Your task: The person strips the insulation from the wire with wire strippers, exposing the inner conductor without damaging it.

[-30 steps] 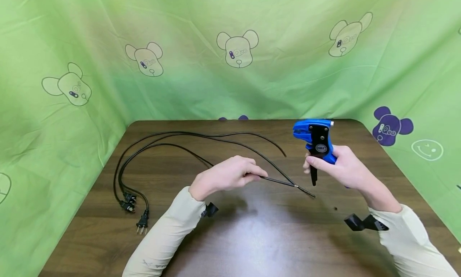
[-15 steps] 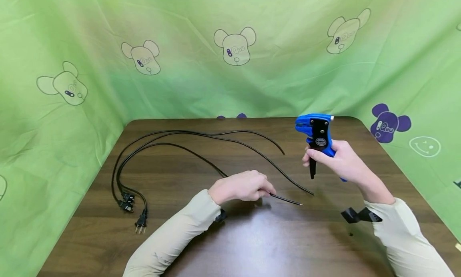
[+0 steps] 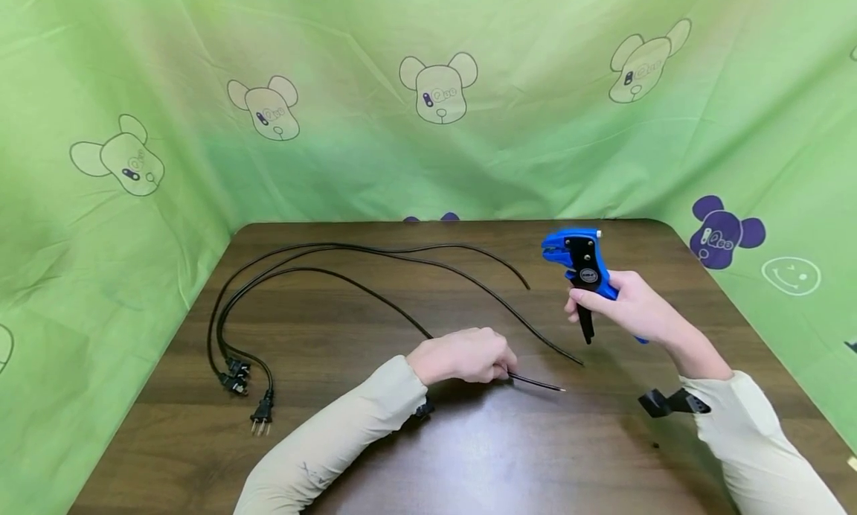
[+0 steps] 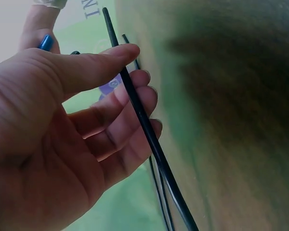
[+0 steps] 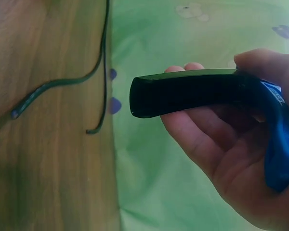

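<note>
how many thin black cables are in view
3 thin black cables: the nearest pinched in the left hand, the farthest and the middle one lying on the brown wooden table.

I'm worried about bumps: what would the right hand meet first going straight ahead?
Probably the green backdrop; the right hand, holding the blue tool, seems raised above the cords, though depth is unclear.

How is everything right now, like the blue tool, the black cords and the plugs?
Wire stripper: held in the right grip, handles apart, no cord in its jaws
Held power cord: pinched in the left grip, pale tip showing
Other two power cords: loose, curved across the table
Nearest plug: unplugged, prongs showing
Other two plugs: unplugged, bunched together
</note>
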Demonstrator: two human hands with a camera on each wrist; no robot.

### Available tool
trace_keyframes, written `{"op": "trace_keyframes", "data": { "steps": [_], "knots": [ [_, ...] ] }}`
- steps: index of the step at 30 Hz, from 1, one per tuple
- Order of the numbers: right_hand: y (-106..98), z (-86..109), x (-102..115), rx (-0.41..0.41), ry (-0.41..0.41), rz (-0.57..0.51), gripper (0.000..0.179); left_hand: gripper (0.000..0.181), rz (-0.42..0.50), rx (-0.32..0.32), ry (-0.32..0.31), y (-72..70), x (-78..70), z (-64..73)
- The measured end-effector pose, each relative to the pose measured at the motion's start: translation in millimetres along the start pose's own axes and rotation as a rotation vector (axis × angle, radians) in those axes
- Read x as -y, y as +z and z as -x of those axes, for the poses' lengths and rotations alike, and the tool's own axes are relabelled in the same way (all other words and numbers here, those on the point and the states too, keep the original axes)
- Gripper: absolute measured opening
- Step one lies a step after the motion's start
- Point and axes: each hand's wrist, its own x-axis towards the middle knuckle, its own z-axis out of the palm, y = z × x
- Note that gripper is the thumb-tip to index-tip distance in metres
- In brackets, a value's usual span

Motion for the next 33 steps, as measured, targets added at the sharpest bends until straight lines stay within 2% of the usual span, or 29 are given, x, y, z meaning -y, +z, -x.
{"op": "trace_keyframes", "data": {
  "steps": [5,12,18,27,33],
  "knots": [
    [1,4.9,-9,0.023,0.016,0.021,0.023,0.021,0.013,0.031,-0.042,5.9,-1.7,-2.4],
    [-1,9.8,-15,0.024,0.054,0.094,0.022,0.019,-0.024,0.013,-0.037,8.8,-1.6,-5.1],
    [-2,7.4,-16,0.033,0.053,0.08,0.023,0.013,-0.034,0.018,-0.065,8.9,-0.7,-10.8],
    [-1,3.4,-14,0.041,0.025,0.03,0.023,0.01,-0.011,-0.023,-0.073,0.3,6.2,-16.1],
    [-3,6.1,-9,0.027,0.01,0.016,0.023,0.013,-0.025,-0.052,-0.103,-12.0,12.7,-28.8]
  ]
}}
